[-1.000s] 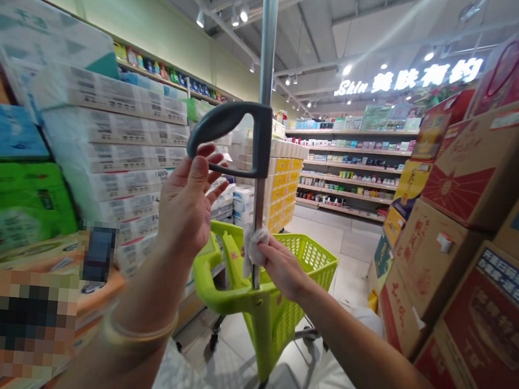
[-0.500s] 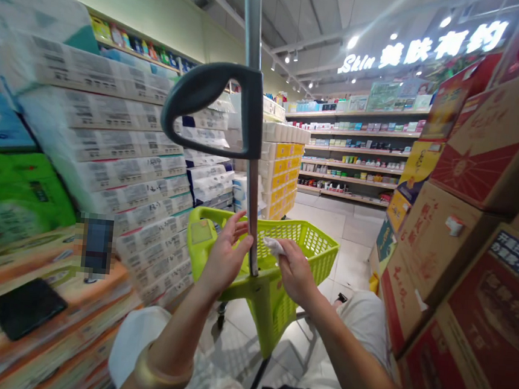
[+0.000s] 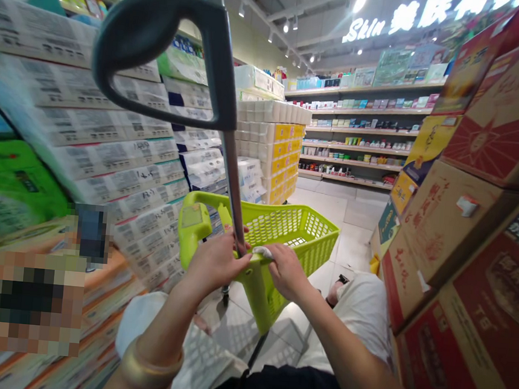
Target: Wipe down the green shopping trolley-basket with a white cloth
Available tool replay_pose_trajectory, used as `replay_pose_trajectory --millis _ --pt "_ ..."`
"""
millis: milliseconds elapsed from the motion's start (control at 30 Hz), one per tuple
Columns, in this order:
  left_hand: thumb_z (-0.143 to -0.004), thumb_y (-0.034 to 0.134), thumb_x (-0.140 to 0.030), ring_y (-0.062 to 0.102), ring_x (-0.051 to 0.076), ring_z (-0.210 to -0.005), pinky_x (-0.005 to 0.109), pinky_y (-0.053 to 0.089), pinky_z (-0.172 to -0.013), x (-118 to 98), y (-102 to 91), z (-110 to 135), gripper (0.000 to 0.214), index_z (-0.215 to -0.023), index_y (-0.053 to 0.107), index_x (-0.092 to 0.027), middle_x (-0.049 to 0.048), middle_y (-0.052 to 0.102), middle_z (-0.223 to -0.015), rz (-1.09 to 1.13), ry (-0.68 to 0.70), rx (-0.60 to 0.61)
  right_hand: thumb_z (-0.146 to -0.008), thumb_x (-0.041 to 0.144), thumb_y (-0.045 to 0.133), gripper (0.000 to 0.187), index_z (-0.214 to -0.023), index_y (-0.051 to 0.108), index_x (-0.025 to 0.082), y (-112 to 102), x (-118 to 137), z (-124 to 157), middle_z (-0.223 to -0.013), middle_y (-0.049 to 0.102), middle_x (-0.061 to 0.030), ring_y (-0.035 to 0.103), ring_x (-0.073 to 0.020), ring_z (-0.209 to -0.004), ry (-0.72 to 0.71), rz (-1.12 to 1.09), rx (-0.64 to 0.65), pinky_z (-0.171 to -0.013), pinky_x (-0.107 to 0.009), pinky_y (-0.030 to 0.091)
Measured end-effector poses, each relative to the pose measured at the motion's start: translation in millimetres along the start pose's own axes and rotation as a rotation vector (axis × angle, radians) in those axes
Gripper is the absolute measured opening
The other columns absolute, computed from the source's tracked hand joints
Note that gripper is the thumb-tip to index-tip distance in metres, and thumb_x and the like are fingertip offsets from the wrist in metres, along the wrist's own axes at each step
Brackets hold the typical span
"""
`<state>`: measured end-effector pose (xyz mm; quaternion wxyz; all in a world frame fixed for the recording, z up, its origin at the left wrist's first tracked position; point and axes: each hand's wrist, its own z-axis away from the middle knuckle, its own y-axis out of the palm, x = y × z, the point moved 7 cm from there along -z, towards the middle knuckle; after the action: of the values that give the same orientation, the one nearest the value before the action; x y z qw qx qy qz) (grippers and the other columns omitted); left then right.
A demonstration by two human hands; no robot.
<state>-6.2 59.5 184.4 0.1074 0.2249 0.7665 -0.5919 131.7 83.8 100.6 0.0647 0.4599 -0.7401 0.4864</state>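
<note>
A lime-green plastic shopping basket (image 3: 316, 251) on wheels stands between my knees. From its near rim a metal pole (image 3: 234, 186) rises, tilted left, with a dark grey loop handle (image 3: 227, 76) high on it. My left hand (image 3: 215, 257) is closed around the pole's lower end, some of its fingers hidden behind the metal. In my right hand (image 3: 286, 272) a crumpled white wipe (image 3: 261, 252) is pinched and pressed onto the near rim, just right of the pole. Whether the wipe is paper or cloth I cannot tell.
Stacked white tissue packs (image 3: 111, 127) rise on the left, above an orange-sided stack holding blurred-out items. Cardboard cartons (image 3: 448, 217) wall the right. Behind the basket are pale floor tiles (image 3: 331, 207) and shelves (image 3: 354, 148) of small goods.
My left hand has closed around the pole. My right hand has brought the wipe down and left onto the rim. The pole and handle now lean further left and appear nearer.
</note>
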Motion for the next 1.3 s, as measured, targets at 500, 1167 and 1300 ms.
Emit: replay_pose_trajectory --millis 500,1167,1300 --pt "-0.069 0.068 -0.047 0.069 0.024 -0.085 0.027 0.048 -0.066 17.8 -5.1 3.4 0.037 -0.101 0.067 -0.028 0.0020 0.075 -0.091 -0.177 -0.054 0.014 -0.079 0.017 0.049 0.049 -0.128 0.045 0.017 11.0 39.4 6.5 -0.126 0.055 -0.0119 0.045 -0.0251 -0.123 -0.089 -0.179 -0.049 -0.111 -0.047 0.029" --pt "-0.070 0.063 -0.041 0.070 0.028 -0.090 0.030 0.046 -0.067 10.0 -7.2 4.9 0.039 -0.105 0.059 -0.024 0.0028 0.075 -0.090 -0.185 -0.072 0.062 -0.077 0.031 0.072 0.006 -0.079 0.073 0.036 -57.8 99.5 14.6 -0.152 0.027 0.0121 -0.017 -0.0344 -0.144 -0.242 0.113 -0.398 -0.110 -0.066 -0.009" --pt "-0.071 0.063 -0.040 0.069 0.028 -0.090 0.030 0.046 -0.068 11.2 -6.9 4.7 0.037 -0.104 0.060 -0.025 0.0039 0.075 -0.092 -0.213 -0.079 0.062 -0.077 0.029 0.071 0.005 -0.079 0.072 0.033 -58.6 100.3 13.4 -0.154 0.025 0.0114 -0.012 -0.0339 -0.145 -0.266 0.109 -0.397 -0.112 -0.064 -0.008"
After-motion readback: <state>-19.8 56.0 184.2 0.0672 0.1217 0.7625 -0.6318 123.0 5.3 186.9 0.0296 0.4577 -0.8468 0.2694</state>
